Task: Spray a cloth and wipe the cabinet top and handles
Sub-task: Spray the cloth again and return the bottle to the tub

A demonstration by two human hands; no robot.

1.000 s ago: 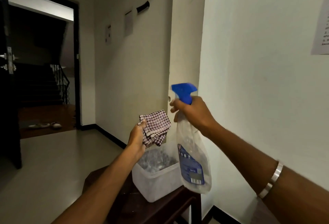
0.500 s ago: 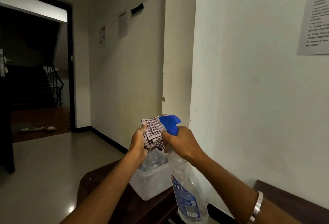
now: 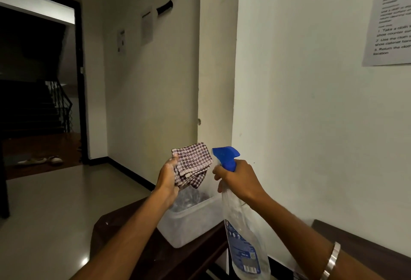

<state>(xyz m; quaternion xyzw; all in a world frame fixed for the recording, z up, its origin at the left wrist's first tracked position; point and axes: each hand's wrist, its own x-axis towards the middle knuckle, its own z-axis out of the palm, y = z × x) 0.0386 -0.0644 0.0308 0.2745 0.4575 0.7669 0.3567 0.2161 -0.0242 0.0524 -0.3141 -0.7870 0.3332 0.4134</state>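
Since the moment before, the blue nozzle of the clear plastic spray bottle (image 3: 242, 224) had drawn back from the folded red-and-white checked cloth (image 3: 192, 164), opening a small gap, and the bottle had swung a little lower and to the right. The right hand (image 3: 240, 182) gripped the bottle's neck, a forefinger curled at the trigger, nozzle pointing toward nine o'clock. At nine o'clock from the nozzle, just beside it, the left hand (image 3: 168, 177) clutched the cloth by its near edge, holding it up above the translucent white plastic tub (image 3: 189, 228). That tub sat on the dark brown wooden cabinet top (image 3: 155, 257), at six o'clock from the cloth. To spray well, it seemed best to keep the cloth's flat face square to the nozzle, squeeze in short bursts, and keep the gap small so mist landed on fabric, not the wall.
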